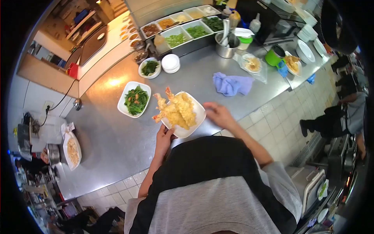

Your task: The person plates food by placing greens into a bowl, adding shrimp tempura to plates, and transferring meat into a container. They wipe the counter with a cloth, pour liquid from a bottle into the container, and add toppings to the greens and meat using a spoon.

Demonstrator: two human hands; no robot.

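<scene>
A white square plate (200, 114) carries a pile of golden battered shrimp tempura (181, 111) with red tails sticking up. At its lower left edge my left hand (165, 136) grips it, thumb on the rim and fingers partly hidden underneath. My right hand (219, 114) is at the plate's right side, fingertips right at the rim, blurred by motion. To the plate's left, a white square dish (121, 102) of cooked leafy greens (136, 100) rests on the steel counter (113, 144).
Behind are a bowl of greens (149, 68), stacked small white plates (170, 62) and topping containers (181, 34). A purple cloth (232, 84) lies right of the hands. A long white dish (72, 150) sits far left. Another person (343, 113) stands at right across the tiled floor (278, 113).
</scene>
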